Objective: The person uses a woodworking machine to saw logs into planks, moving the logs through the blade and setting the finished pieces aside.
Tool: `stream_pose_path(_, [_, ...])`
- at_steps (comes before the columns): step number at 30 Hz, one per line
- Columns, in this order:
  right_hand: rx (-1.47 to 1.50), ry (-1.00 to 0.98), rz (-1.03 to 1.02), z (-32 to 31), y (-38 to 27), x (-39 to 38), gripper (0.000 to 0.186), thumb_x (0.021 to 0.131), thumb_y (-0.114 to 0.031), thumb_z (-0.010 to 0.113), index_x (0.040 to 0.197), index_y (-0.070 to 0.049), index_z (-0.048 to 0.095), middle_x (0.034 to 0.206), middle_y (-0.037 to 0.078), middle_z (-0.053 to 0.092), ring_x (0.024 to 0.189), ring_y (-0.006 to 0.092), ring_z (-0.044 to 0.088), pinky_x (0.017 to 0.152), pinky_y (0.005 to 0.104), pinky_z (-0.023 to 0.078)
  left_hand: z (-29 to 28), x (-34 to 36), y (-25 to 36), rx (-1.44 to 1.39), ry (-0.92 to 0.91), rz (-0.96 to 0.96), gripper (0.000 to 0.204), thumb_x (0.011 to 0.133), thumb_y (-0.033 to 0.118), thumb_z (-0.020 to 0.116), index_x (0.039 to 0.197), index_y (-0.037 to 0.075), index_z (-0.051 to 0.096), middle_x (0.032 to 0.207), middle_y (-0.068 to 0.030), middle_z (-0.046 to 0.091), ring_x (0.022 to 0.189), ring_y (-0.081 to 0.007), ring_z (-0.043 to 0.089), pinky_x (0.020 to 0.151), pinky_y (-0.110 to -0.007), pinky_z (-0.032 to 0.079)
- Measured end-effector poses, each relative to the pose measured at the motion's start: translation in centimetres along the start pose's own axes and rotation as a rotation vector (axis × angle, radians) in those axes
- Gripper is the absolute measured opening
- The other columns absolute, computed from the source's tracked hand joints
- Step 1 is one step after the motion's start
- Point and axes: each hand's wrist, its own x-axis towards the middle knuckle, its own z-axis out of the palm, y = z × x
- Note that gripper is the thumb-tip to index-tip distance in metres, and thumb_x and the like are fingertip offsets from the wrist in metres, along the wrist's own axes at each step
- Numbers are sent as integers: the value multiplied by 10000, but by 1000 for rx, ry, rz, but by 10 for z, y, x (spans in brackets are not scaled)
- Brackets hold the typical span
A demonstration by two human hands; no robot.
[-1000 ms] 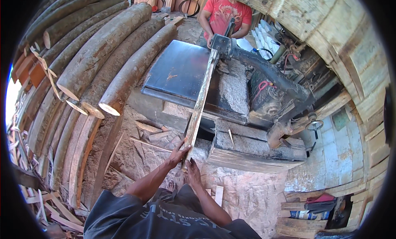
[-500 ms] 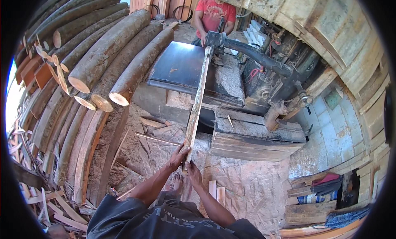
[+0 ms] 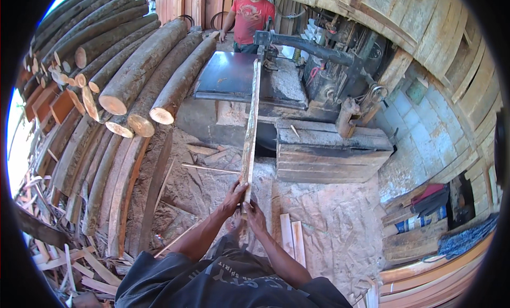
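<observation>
Near the bottom middle, my left hand grips a long, narrow, pale wooden strip with a rough streaked face. My right hand is closed round its near end, just below and right of the left. The strip runs forward over the dark metal table of a sawing machine, its far end just below the black guide block on a heavy arm. Pale sawdust covers the table's right part.
Bark-covered logs are stacked along the left. A co-worker in a red shirt stands behind the machine. A wooden box juts from its front. Scraps and loose boards lie on the floor. A plank wall bounds the right.
The view has shifted, so the machine sits higher and farther away. The strip's far end has drawn back from the guide block. The co-worker's arm has moved out to the side, away from the block.
</observation>
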Motion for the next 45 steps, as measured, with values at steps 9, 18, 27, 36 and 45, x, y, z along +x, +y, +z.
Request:
stream_pose_path(9, [-694, 705, -230, -112, 93, -203, 564, 735, -262, 743, 1196, -62, 488, 1142, 140, 498, 1081, 312, 481, 905, 463, 436, 53, -93, -110, -231, -352, -388, 449, 893, 380, 591, 1184, 46, 520, 957, -105, 635, 867, -224, 628, 752, -358, 524])
stream_pose_path(18, [735, 774, 531, -116, 96, -459, 618, 827, -312, 674, 1313, -23, 427, 1259, 156, 478, 1066, 279, 559, 805, 440, 511, 116, -256, -173, 427, -768, -955, 351, 891, 311, 602, 1137, 68, 541, 1037, -86, 637, 934, -225, 636, 807, -404, 509])
stream_pose_path(27, [-27, 1610, 809, -26, -124, -682, 544, 871, -355, 611, 1228, 45, 522, 1132, 198, 605, 981, 235, 631, 715, 303, 555, 163, -410, -182, 757, -2295, -819, 465, 924, 414, 533, 1174, 22, 547, 1147, -142, 608, 1077, -258, 581, 962, -370, 416])
stream_pose_path(36, [-755, 1398, 1375, -156, 97, -728, 384, 887, -193, 566, 1232, -27, 541, 1110, 211, 606, 863, 301, 624, 755, 374, 482, 83, -170, -153, 903, -1692, -115, 293, 944, 236, 538, 1093, -14, 576, 985, -137, 655, 907, -201, 653, 804, -304, 512])
stream_pose_path(45, [547, 551, 579, -65, 263, -213, 415, 903, -351, 523, 1219, -83, 533, 1084, 101, 624, 785, 271, 615, 661, 387, 521, -69, -5, 53, 858, -722, 236, 397, 924, 330, 545, 1194, 39, 536, 1073, -150, 637, 962, -225, 618, 828, -344, 478])
